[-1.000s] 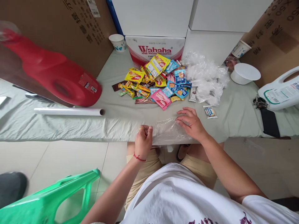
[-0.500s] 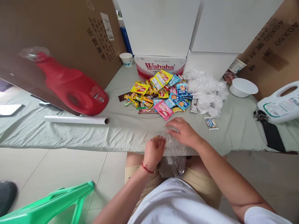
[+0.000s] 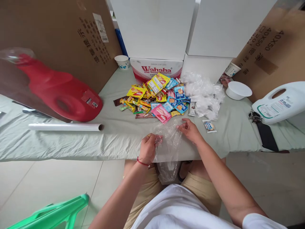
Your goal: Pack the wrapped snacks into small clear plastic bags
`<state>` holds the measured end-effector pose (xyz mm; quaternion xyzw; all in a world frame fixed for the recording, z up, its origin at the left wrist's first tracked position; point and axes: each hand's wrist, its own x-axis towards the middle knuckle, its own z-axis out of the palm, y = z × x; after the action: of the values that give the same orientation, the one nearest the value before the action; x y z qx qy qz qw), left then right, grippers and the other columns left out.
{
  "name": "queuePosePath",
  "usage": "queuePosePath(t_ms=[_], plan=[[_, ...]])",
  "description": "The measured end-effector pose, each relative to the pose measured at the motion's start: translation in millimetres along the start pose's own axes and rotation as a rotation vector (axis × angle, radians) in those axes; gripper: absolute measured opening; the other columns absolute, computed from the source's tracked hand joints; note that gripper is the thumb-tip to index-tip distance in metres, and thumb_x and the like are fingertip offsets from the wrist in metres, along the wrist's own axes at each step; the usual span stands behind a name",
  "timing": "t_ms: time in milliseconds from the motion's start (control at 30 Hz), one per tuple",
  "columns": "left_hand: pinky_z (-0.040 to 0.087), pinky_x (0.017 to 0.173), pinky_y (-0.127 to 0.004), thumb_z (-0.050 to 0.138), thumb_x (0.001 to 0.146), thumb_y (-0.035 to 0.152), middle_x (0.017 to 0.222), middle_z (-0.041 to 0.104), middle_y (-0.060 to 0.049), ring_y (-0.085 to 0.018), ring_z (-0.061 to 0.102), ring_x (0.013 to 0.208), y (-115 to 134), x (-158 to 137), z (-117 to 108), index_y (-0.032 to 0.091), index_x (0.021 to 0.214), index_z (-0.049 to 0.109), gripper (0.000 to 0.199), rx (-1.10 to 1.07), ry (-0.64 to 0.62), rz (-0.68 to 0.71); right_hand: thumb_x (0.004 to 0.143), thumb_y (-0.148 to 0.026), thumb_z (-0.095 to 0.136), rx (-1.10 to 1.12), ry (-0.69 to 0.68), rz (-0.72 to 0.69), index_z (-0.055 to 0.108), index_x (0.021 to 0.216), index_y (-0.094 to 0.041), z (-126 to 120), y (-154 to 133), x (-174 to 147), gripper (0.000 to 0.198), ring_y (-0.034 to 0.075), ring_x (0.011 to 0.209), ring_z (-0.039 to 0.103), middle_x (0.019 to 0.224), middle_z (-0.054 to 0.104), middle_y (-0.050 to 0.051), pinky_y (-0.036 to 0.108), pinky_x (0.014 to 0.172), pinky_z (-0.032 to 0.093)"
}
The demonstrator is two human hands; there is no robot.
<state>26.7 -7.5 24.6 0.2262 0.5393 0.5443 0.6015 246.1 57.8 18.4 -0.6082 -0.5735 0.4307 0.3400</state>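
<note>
Pale green tablecloth (image 3: 119,143) spreads beneath heaped snack packets (image 3: 160,97); past its near edge hangs a clear plastic bag (image 3: 168,144), pinched at either side by the left hand (image 3: 147,148) and right hand (image 3: 190,130), presumably to spread it.

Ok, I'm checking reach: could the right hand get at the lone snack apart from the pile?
Probably yes: the snack lies close beside the right hand, with only cloth between them, though that hand's grip seems taken up by the bag.
</note>
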Motion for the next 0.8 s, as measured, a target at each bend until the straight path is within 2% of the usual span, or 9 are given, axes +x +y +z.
queuePosePath(t_ms=[133,267,400,467,533,600,667,733,800], plan=[[0.056,0.066,-0.029,0.067,0.077,0.044,0.069,0.064,-0.001,-0.019,0.073,0.073,13,25,-5,0.022,0.073,0.047,0.030,-0.002,0.109,-0.012,0.071,-0.061,0.075,0.167,0.000,0.005,0.070,0.085,-0.016,-11,-1,4,0.047,0.012,0.061,0.048,0.067,0.059,-0.002,0.025,0.058,0.037],[0.036,0.044,-0.024,0.052,0.091,0.045,0.055,0.055,0.003,-0.013,0.054,0.043,26,44,-9,0.023,0.070,0.046,0.032,0.218,0.296,0.057,0.069,-0.066,0.077,0.218,0.144,0.068,0.067,0.084,-0.019,-36,14,-19,0.050,0.012,0.056,0.041,0.061,0.052,-0.004,0.025,0.051,0.033],[0.031,0.045,-0.027,0.042,0.098,0.048,0.041,0.047,0.000,-0.015,0.042,0.040,22,53,-9,0.026,0.057,0.044,0.047,0.502,0.274,0.163,0.077,-0.072,0.071,0.098,0.191,0.109,0.066,0.085,-0.021,-55,41,-54,0.052,0.015,0.057,0.046,0.064,0.056,-0.001,0.028,0.053,0.040],[0.031,0.047,-0.027,0.044,0.098,0.049,0.040,0.045,0.000,-0.016,0.043,0.042,15,56,-8,0.026,0.056,0.044,0.048,0.547,0.247,0.194,0.083,-0.072,0.065,-0.045,0.230,0.064,0.068,0.097,-0.020,-61,44,-65,0.054,0.019,0.070,0.058,0.080,0.066,0.005,0.032,0.064,0.050],[0.030,0.047,-0.028,0.048,0.096,0.049,0.041,0.045,0.001,-0.016,0.043,0.042,9,58,-6,0.026,0.057,0.043,0.045,0.540,0.238,0.205,0.084,-0.071,0.067,-0.186,0.219,-0.073,0.065,0.123,-0.020,-63,37,-66,0.064,0.027,0.102,0.066,0.114,0.070,0.013,0.041,0.086,0.056],[0.028,0.048,-0.028,0.051,0.095,0.048,0.043,0.044,0.002,-0.016,0.042,0.042,5,60,-6,0.027,0.059,0.043,0.042,0.511,0.238,0.201,0.077,-0.068,0.077,-0.315,0.102,-0.267,0.052,0.147,-0.022,-58,22,-58,0.087,0.033,0.132,0.054,0.144,0.058,0.017,0.052,0.108,0.049],[0.028,0.048,-0.028,0.053,0.095,0.048,0.044,0.043,0.003,-0.016,0.042,0.042,4,61,-7,0.027,0.060,0.043,0.042,0.509,0.229,0.202,0.072,-0.061,0.085,-0.421,-0.076,-0.428,0.048,0.152,-0.025,-48,5,-44,0.096,0.035,0.146,0.042,0.152,0.054,0.016,0.058,0.118,0.039],[0.028,0.049,-0.028,0.052,0.095,0.050,0.044,0.044,0.002,-0.016,0.041,0.042,5,61,-10,0.027,0.060,0.042,0.043,0.546,0.206,0.202,0.081,-0.055,0.080,-0.424,-0.206,-0.485,0.063,0.138,-0.026,-38,-8,-28,0.066,0.033,0.141,0.047,0.136,0.066,0.013,0.057,0.116,0.041],[0.028,0.050,-0.029,0.050,0.095,0.051,0.045,0.044,0.002,-0.016,0.041,0.041,7,61,-16,0.027,0.059,0.040,0.045,0.595,0.174,0.205,0.091,-0.052,0.067,-0.289,-0.226,-0.417,0.074,0.112,-0.024,-31,-14,-12,0.035,0.029,0.119,0.062,0.109,0.075,0.010,0.050,0.106,0.049]])
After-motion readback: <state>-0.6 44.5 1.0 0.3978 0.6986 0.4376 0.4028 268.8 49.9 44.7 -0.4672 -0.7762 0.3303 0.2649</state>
